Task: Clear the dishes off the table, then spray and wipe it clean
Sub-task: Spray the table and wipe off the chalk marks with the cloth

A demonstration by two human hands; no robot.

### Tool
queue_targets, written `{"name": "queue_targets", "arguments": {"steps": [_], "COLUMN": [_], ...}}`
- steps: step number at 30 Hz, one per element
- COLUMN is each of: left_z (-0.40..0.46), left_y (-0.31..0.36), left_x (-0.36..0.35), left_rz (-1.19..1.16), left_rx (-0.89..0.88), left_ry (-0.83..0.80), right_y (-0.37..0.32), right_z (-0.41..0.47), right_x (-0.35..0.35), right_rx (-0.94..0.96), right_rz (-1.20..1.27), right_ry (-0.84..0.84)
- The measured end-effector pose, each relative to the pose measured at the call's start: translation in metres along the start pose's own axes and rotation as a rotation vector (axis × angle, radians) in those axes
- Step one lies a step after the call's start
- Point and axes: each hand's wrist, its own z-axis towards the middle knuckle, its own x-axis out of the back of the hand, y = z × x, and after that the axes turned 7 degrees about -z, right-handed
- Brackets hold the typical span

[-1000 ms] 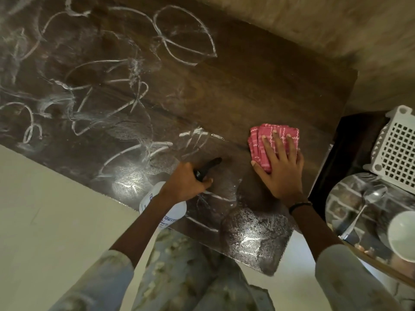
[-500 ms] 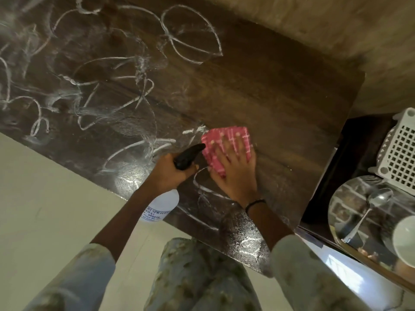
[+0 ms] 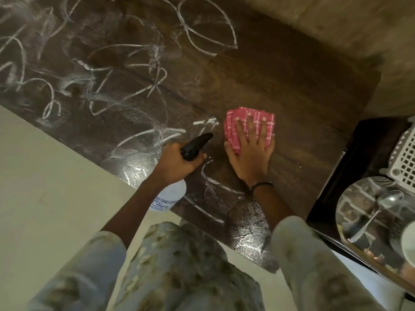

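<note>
Moved: folded pink checked cloth [image 3: 250,125] slid right, away from the sprayer.
Right hand [image 3: 251,151]: fingers flat, pressing the cloth onto the dark wooden table [image 3: 292,90].
Left hand [image 3: 177,162]: wrapped round the white spray bottle [image 3: 169,197] with black nozzle.
Label: partly readable, "SPRAYE...".

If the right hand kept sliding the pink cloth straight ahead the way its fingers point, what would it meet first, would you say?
Nothing, it seems: beyond the right hand and pink cloth lies only bare wooden table up to its far edge, though depth there is hard to judge.

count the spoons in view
1: a spoon lies on the steel plate at the right edge, beside the table. More could be hidden past the frame edge.
</note>
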Motion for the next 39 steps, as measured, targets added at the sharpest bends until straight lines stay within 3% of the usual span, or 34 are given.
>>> {"name": "queue_targets", "arguments": {"steps": [3,7,11,16,27,34,39], "left_z": [0.000,0.002,0.007,0.016,0.025,0.028,0.029], "left_y": [0.002,0.002,0.003,-0.003,-0.010,-0.015,-0.023], "left_x": [0.000,0.004,0.010,0.028,0.039,0.051,0.062], "left_rz": [0.025,-0.044,-0.049,0.026,0.164,0.055,0.065], "left_rx": [-0.015,0.026,0.077,0.023,0.037,0.067,0.042], "left_ry": [-0.035,-0.045,-0.024,-0.020,-0.012,-0.019,0.001], "right_y": [-0.022,0.004,0.025,-0.026,-0.047,-0.041,-0.080], "right_z": [-0.021,-0.065,-0.054,0.003,0.000,0.024,0.061], "right_x": [-0.005,-0.012,-0.007,-0.001,-0.003,-0.001,0.002], "right_rx": [0.166,0.343,0.146,-0.151,-0.071,-0.040,-0.059], "right_rz": [-0.014,-0.055,-0.056,0.027,0.014,-0.006,0.026], "right_ry": [0.039,0.006,0.007,0.044,0.046,0.033,0.029]}}
